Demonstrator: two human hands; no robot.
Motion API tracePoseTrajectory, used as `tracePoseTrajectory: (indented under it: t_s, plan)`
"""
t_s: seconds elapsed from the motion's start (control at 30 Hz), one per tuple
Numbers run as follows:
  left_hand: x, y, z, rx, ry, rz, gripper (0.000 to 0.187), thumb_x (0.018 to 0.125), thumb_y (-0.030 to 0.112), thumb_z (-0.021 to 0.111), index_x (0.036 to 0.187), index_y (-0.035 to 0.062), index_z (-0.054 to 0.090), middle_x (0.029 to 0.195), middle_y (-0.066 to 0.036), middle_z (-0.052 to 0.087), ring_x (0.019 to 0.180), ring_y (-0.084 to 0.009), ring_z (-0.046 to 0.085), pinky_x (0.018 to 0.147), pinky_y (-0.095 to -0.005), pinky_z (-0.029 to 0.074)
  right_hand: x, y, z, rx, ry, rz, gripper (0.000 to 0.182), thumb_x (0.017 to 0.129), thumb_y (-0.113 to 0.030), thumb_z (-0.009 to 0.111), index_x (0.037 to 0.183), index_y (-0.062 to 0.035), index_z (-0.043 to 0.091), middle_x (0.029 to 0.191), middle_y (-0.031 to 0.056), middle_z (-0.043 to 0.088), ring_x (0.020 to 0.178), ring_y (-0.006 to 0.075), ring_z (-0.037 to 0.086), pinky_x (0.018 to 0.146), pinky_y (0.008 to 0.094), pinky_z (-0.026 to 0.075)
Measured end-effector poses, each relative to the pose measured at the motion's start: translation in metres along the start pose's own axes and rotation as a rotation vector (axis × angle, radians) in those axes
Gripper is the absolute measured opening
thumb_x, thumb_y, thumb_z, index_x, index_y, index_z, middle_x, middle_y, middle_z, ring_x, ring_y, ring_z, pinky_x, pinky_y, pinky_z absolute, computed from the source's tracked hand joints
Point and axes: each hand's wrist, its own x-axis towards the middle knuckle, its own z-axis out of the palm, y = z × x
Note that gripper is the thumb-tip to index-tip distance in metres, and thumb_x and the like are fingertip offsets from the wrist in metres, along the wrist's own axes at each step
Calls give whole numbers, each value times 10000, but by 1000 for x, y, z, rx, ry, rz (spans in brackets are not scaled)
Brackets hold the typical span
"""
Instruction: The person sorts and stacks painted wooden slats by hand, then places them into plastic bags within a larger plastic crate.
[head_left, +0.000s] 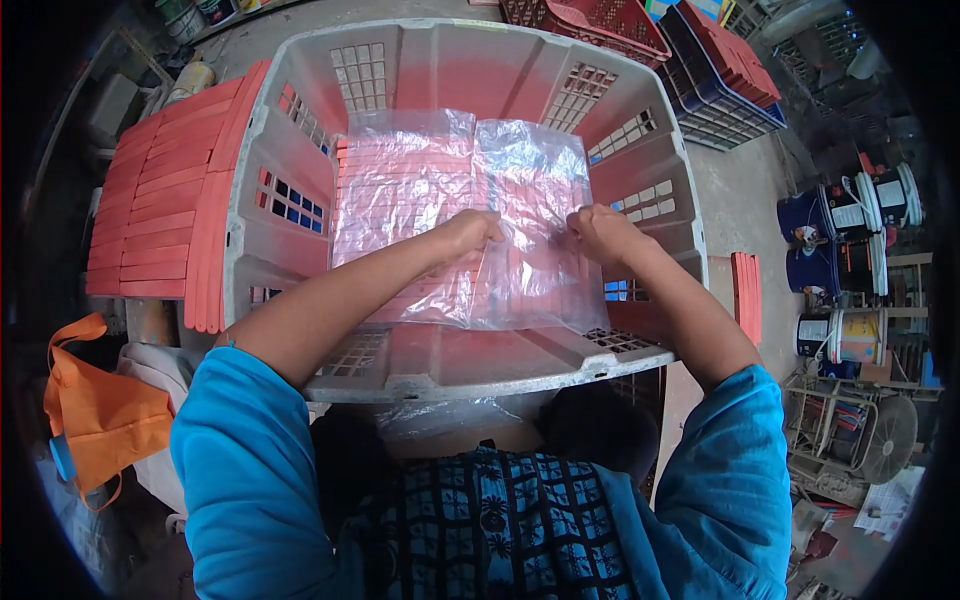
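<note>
A large grey plastic crate (410, 385) with grid openings in its walls stands in front of me. Inside it, rows of red strips (375, 185) lie beneath two clear plastic sheets placed side by side. My left hand (470, 232) is closed in a pinch at the inner edge of the right-hand clear plastic sheet (535, 170), near the middle. Over the right side of the same sheet, my right hand (605, 236) is also closed, its fingertips gripping the plastic. The left-hand sheet (410, 150) lies wrinkled over the strips.
Stacked red strips (165, 190) stand left of the crate, and a small bundle (746, 298) lies to its right. Other crates (725, 90) with red pieces sit behind at right. Paint buckets (810, 240) line the right side. An orange bag (105, 410) hangs at left.
</note>
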Motion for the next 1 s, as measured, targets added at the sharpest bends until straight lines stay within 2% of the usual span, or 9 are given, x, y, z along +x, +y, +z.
tracePoseTrajectory:
  t_s: [0.13, 0.33, 0.43, 0.53, 0.63, 0.7, 0.77, 0.83, 1.0]
  plan:
    - [-10, 3, 17, -199, 69, 33, 694, 831, 49, 448, 1436, 5, 110, 1350, -173, 377, 1129, -207, 498, 948, -314, 420, -1, -10, -11, 80, -24, -32, 252, 791, -249, 560, 879, -24, 634, 909, 195, 641, 931, 345, 595, 834, 411, 465]
    - [-19, 10, 18, 549, 23, 42, 459, 817, 116, 511, 1276, 96, 521, 1249, -118, 520, 1042, -223, 555, 820, -346, 480, 1, -9, -3, 40, -44, -87, 221, 744, -236, 602, 842, -40, 632, 887, 186, 638, 913, 342, 595, 808, 411, 464]
    - [-7, 4, 5, 559, 92, -11, 335, 806, 183, 539, 1103, 75, 651, 1208, -146, 552, 1008, -272, 573, 764, -413, 485, 5, -9, 2, 168, -95, -136, 217, 718, -198, 627, 865, -40, 627, 881, 157, 649, 920, 335, 600, 819, 396, 464]
    - [-15, 17, 9, 1279, 115, 1, 341, 783, 224, 557, 1049, 39, 663, 1219, -185, 533, 1003, -322, 569, 804, -451, 472, 1, -13, 14, 178, -33, -152, 251, 680, -166, 663, 893, -41, 620, 896, 132, 655, 929, 321, 603, 819, 386, 466]
    - [-38, 9, 29, 1329, 528, 267, 351, 759, 245, 562, 978, -11, 658, 1197, -231, 523, 1021, -373, 551, 834, -469, 463, 3, -12, 14, 214, -105, -157, 291, 651, -160, 687, 906, -40, 615, 930, 132, 650, 949, 310, 596, 818, 382, 466]
    - [-19, -22, 12, 1480, 687, 732, 346, 756, 244, 560, 935, -38, 649, 1202, -259, 501, 1053, -391, 531, 841, -477, 455, 5, -11, 16, 214, -89, -153, 303, 638, -159, 696, 906, -41, 614, 941, 132, 647, 953, 304, 595, 818, 380, 465]
    - [-14, -35, 2, 1548, 767, 938, 355, 755, 253, 553, 912, -52, 643, 1167, -273, 514, 1045, -396, 538, 829, -475, 457, 5, -11, 17, 215, -87, -152, 307, 634, -163, 700, 902, -43, 612, 940, 133, 646, 950, 302, 595, 816, 380, 466]
    - [-22, -30, 5, 1568, 781, 866, 373, 757, 272, 541, 909, -54, 640, 1091, -274, 561, 998, -389, 570, 796, -464, 468, 4, -13, 12, 216, -100, -159, 301, 636, -172, 699, 895, -45, 611, 929, 134, 645, 938, 305, 596, 812, 381, 467]
    - [-41, 37, 11, 1576, 163, -87, 431, 742, 305, 484, 942, -45, 637, 880, -217, 646, 831, -355, 634, 745, -427, 494, 4, -17, 9, 172, -185, -116, 297, 668, -196, 694, 903, -43, 596, 911, 139, 635, 929, 314, 590, 812, 374, 457]
